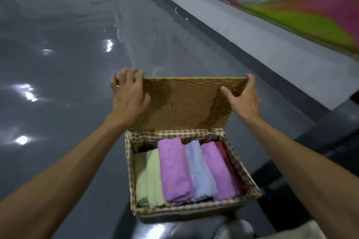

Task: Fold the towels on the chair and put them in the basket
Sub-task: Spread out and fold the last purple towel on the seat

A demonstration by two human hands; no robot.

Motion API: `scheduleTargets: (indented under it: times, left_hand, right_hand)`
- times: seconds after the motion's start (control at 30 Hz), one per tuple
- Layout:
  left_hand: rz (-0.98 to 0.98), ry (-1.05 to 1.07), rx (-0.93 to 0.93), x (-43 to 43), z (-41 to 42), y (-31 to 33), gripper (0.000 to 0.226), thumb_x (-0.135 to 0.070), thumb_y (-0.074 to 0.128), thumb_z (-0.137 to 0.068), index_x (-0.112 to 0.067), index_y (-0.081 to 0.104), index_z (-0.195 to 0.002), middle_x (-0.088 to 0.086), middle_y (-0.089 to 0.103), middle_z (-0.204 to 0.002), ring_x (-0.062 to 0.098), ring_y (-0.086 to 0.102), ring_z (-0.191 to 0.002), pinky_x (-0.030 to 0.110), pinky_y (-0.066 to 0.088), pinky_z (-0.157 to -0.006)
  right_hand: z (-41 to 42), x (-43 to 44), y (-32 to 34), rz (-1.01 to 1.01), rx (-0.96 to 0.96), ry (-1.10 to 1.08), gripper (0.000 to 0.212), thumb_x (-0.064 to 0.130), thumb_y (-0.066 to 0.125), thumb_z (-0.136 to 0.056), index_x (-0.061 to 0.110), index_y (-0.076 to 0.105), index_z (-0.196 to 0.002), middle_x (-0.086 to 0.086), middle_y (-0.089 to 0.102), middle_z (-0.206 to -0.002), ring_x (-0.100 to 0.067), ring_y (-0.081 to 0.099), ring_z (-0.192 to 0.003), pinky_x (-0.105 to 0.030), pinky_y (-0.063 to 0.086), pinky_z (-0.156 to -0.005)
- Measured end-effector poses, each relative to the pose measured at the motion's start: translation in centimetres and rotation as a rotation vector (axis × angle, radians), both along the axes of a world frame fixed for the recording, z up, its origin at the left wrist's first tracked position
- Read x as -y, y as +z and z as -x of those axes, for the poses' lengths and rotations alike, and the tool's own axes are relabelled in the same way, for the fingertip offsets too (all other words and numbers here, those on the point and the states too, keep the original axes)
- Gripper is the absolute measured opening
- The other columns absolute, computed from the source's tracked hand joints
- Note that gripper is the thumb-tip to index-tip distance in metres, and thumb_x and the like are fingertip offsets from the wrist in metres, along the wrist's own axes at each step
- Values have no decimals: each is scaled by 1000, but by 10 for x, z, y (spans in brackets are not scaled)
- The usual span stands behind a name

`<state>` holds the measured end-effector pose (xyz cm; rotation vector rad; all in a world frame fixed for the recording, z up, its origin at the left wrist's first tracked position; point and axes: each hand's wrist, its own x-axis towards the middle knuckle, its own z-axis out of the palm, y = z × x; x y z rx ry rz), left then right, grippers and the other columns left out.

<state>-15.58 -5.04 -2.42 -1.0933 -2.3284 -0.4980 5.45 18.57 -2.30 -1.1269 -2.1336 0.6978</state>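
Folded towels (186, 172) lay packed side by side in the basket (194, 208), filling it wall to wall, so folding and stowing looked done and only shutting the lid (184, 103) seemed left. The lid stood upright on the basket's 12 o'clock edge. The left hand (129, 93) curled over its 10 o'clock corner, and the right hand (244, 99) pinched its 2 o'clock corner. Open floor (58, 64) spread from 9 to 12 o'clock, and a wall (252, 31) ran well apart at 2 o'clock.
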Motion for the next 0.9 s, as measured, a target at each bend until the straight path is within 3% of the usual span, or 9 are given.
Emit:
scheduleTargets:
  times: [0.13, 0.23, 0.37, 0.5, 0.6, 0.67, 0.8, 0.9]
  left_hand:
    - [138, -185, -103, -14, -34, 10, 31, -32, 54, -88, -11, 62, -110, 12, 66, -99, 33, 61, -92, 43, 42, -84]
    - [185, -324, -89, -20, -53, 17, 16, -21, 53, -91, -13, 62, -101, 10, 67, -88, 33, 64, -78, 42, 49, -66]
    - [294, -404, -48, -14, -69, 22, 9, -12, 53, -92, -12, 58, -100, 10, 65, -86, 34, 63, -74, 41, 48, -57]
    - [409, -530, 155, 12, -88, 14, 24, -24, 49, -97, -23, 60, -118, 5, 67, -101, 30, 61, -94, 35, 44, -68]
    - [501, -703, 299, 16, -118, -11, 27, -24, 51, -98, -19, 59, -123, 3, 67, -108, 25, 56, -100, 28, 31, -77]
    - [591, -766, 318, 19, -133, -33, 37, -34, 53, -97, -19, 55, -131, 1, 61, -124, 18, 48, -112, 28, 27, -88]
    - [684, -722, 489, 44, -138, -84, 65, -60, 53, -87, -41, 33, -146, -8, 35, -142, 13, 27, -125, 35, 24, -107]
    - [743, -694, 592, 59, -139, -114, 63, -65, 51, -85, -50, 31, -143, -12, 27, -147, 11, 18, -133, 43, 18, -114]
  right_hand:
    - [-14, 13, 10, -353, 161, 22, 62, 45, 67, -86, 15, 45, -136, -14, 44, -136, -32, 39, -129, -48, 28, -106]
    - [-18, 20, 8, -688, 331, 231, 44, 34, 71, -84, 11, 61, -120, -15, 56, -123, -35, 52, -117, -50, 33, -102]
    - [-17, 49, 10, -729, 403, 487, 27, 30, 56, -93, 15, 62, -114, -8, 68, -100, -33, 64, -93, -43, 45, -78]
    - [-39, 69, 11, -636, 608, 675, 39, 40, 32, -86, 20, 63, -100, -5, 64, -91, -31, 63, -90, -40, 46, -71]
    - [-64, 75, 4, -455, 780, 786, 31, 35, 48, -87, 27, 60, -115, 0, 60, -109, -24, 58, -104, -38, 49, -80]
    - [-79, 80, -4, -344, 889, 830, 36, 34, 57, -85, 28, 57, -121, 2, 57, -116, -22, 55, -108, -37, 48, -83]
    - [-93, 96, -41, -262, 988, 883, 43, 41, 65, -84, 29, 52, -124, 1, 52, -123, -22, 51, -113, -40, 46, -89]
    - [-92, 110, -72, -221, 1067, 919, 47, 40, 66, -87, 28, 49, -129, 1, 48, -130, -22, 48, -118, -38, 42, -90]
